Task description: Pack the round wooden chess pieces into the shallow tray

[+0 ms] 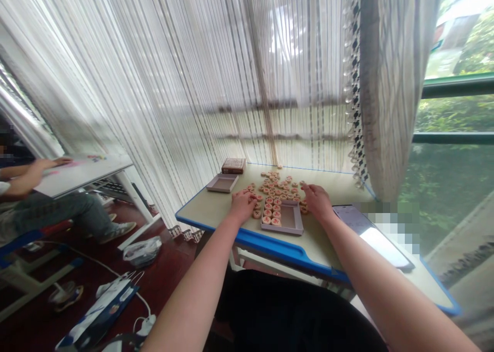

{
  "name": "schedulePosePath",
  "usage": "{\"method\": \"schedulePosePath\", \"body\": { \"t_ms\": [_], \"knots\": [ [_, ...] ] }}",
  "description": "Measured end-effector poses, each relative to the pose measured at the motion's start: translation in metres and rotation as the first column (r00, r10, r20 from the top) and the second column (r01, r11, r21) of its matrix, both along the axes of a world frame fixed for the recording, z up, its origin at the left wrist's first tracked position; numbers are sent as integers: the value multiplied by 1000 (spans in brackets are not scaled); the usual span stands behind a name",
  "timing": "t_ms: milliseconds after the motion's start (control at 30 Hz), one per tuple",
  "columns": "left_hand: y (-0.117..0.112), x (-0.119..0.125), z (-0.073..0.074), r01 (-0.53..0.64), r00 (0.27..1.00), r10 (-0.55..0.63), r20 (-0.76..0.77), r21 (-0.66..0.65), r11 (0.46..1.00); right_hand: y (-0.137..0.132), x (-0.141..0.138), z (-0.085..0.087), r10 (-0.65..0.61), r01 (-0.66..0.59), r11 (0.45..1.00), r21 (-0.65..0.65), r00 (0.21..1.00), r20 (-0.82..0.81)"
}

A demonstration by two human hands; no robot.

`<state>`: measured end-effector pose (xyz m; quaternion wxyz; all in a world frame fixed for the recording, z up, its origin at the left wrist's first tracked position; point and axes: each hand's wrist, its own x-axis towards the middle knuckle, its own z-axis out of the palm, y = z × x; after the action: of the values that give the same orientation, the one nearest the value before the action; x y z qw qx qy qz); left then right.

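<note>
By a long striped curtain [165, 74], at a pale surface [204, 209]. Around an open box [290, 215]: curled fingers on the left hand [243, 206], over loose Chinese chess pieces [257, 214]; bent fingers on the right hand [317, 200], close to another, cannot tell if pinching with either. Inside the box, at left, two neat lines of pieces; lots more scattered behind it.

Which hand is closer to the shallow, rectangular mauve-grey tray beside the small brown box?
Left. The left hand is just in front and to the right of that tray; the right hand is farther right, across the round tan pieces.
</note>
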<state>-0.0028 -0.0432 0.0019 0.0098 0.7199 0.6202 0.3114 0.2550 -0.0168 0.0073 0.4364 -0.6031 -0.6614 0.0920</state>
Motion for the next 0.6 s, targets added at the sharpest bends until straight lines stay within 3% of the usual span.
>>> {"method": "schedulePosePath", "body": {
  "t_ms": [267,367,467,600],
  "knots": [
    [6,4,12,-62,998,63,-6,132,989,4,-3,-1,-71,66,996,63,994,85],
    [31,9,28,-38,996,43,-78,64,997,6,-6,0,-124,114,988,101,988,96],
    [67,18,45,-10,982,-16,-189,-134,991,11,-8,-1,-103,93,986,136,992,74],
    [105,30,49,105,938,-163,-305,-198,974,20,-5,-6,-129,119,985,121,989,76]
  ]
}}
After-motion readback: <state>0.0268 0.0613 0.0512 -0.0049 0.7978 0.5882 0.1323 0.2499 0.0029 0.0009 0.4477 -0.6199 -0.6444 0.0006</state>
